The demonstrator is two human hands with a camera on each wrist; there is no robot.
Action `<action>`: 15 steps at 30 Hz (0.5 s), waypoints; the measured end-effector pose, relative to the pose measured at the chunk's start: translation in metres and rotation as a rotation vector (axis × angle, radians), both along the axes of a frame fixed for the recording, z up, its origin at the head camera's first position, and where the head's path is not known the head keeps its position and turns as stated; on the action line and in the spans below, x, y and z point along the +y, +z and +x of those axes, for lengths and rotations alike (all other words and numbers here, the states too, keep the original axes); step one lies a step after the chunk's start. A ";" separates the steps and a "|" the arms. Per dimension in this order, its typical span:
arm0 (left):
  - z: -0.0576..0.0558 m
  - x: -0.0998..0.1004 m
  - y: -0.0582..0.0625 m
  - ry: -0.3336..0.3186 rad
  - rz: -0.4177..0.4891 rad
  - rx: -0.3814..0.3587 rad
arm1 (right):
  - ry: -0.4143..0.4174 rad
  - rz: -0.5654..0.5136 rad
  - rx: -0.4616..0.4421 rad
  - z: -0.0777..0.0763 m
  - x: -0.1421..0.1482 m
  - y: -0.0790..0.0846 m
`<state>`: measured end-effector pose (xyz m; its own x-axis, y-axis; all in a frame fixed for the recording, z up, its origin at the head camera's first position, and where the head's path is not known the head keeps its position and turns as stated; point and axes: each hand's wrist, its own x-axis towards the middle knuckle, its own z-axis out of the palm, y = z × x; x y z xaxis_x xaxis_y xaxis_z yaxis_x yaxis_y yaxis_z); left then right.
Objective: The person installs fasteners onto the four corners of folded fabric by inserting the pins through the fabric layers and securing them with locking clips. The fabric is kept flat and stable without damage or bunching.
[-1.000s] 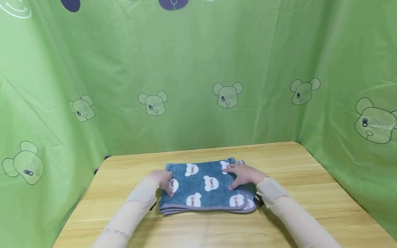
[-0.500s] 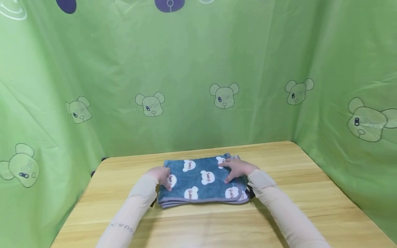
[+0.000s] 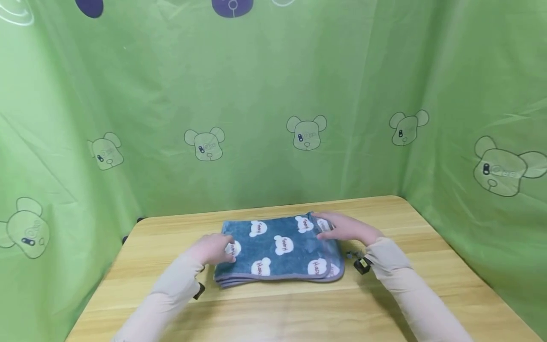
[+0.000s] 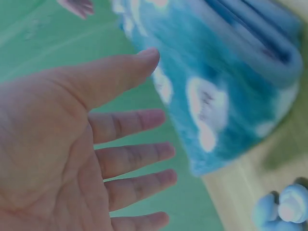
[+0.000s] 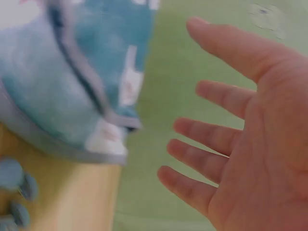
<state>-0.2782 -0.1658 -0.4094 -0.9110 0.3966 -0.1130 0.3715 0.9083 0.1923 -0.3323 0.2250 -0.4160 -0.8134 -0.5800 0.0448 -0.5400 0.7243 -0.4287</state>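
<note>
A folded teal fleece blanket [image 3: 273,249] with white bear-head prints and a grey-purple edging lies on the wooden table. At its left end is my left hand [image 3: 215,249], thumb and fingers spread. The left wrist view shows that palm [image 4: 53,139] bare, with fingers extended beside the blanket [image 4: 178,86]. Over the blanket's right end, my right hand [image 3: 342,227] reaches in from the side. Its fingers [image 5: 204,160] are straight and apart in the right wrist view, holding nothing, a gap away from the blanket's layered corner [image 5: 118,122].
The light wooden table [image 3: 273,313] runs back to a green curtain [image 3: 256,175] printed with bear heads, which also hangs along both sides. Small rounded blue shapes [image 4: 292,204] show at the lower edge of the left wrist view, with similar blue pieces [image 5: 12,174] in the right one.
Both hands have let go of the blanket's ends and drawn outward, the left to the left and the right to the right. Earlier, the blanket shifted slightly back and left in view.
</note>
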 end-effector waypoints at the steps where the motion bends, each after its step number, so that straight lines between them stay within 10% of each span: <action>1: 0.003 0.000 0.003 -0.014 0.019 0.006 | -0.012 -0.011 0.012 0.003 0.005 0.004; 15: 0.039 0.017 0.018 -0.156 0.200 0.096 | -0.116 -0.150 0.115 0.039 0.078 0.006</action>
